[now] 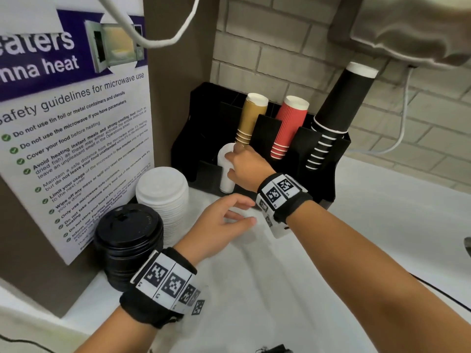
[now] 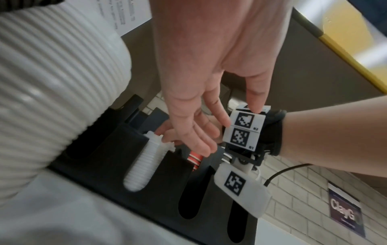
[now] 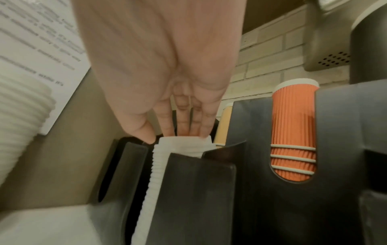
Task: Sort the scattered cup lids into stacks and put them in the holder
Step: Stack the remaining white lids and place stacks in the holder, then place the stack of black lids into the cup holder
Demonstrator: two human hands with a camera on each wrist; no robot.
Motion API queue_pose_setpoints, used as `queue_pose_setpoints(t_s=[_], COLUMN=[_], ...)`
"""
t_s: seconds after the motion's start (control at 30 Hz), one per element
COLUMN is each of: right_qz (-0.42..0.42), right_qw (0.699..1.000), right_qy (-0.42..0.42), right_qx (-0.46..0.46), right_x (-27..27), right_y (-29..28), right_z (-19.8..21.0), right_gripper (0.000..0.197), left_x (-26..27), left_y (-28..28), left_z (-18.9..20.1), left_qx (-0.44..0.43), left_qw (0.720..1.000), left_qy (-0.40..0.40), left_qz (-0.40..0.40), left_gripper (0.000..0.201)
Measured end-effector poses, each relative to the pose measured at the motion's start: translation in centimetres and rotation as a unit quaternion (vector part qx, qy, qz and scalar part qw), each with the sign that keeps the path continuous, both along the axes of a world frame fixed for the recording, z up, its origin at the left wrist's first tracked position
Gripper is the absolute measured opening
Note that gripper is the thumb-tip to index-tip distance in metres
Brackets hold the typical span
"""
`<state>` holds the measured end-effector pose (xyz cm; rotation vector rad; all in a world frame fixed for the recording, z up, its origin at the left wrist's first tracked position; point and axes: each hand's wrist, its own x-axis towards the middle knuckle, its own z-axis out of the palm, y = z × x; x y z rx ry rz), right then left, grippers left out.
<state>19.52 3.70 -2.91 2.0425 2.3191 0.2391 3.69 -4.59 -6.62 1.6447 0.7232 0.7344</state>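
- Nearest, the left hand (image 1: 216, 225) hovers just above the white table (image 1: 356, 250) with fingers loosely spread, released and holding nothing; the left wrist view shows its palm free of any lid.
- Beside that wrist, a stack of black lids (image 1: 128, 240) stands on the table, and touching it behind, a taller stack of large white lids (image 1: 163, 197); both wait outside the holder.
- Further on, the right hand (image 1: 244, 166) rests on a narrow stack of small white lids (image 1: 225, 171) standing in a front slot of the black holder (image 1: 328, 174). In the right wrist view its fingertips (image 3: 184, 132) lie nearly straight on the top lid (image 3: 184, 138), thumb at the rim, pressing rather than clasping.
- By my judgement these lids are light, thin plastic, slick and nested loosely, so a stack flexes and shears; best taken with fingers round the sides low down and a thumb capping the top.
- Behind the slot, gold cups (image 1: 251, 118), red cups (image 1: 288, 126) and black cups (image 1: 334, 110) stand in the rear compartments.
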Motion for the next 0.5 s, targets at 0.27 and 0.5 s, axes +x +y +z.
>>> queue_pose_setpoints(t_s=[0.27, 0.5], right_qz=[0.008, 0.067], right_qw=[0.969, 0.938], right_qy=[0.233, 0.301], right_qx=[0.086, -0.159], right_x=[2.0, -1.4], right_y=[-3.2, -8.2], right_z=[2.4, 0.6], right_gripper=[0.047, 0.016], left_x=[-0.5, -4.3], left_y=[-1.2, -1.6], left_z=[9.2, 12.9], left_qx=[0.151, 0.321], left_qw=[0.966, 0.877], left_qy=[0.097, 0.333], left_qz=[-0.184, -0.127], left_gripper=[0.016, 0.013])
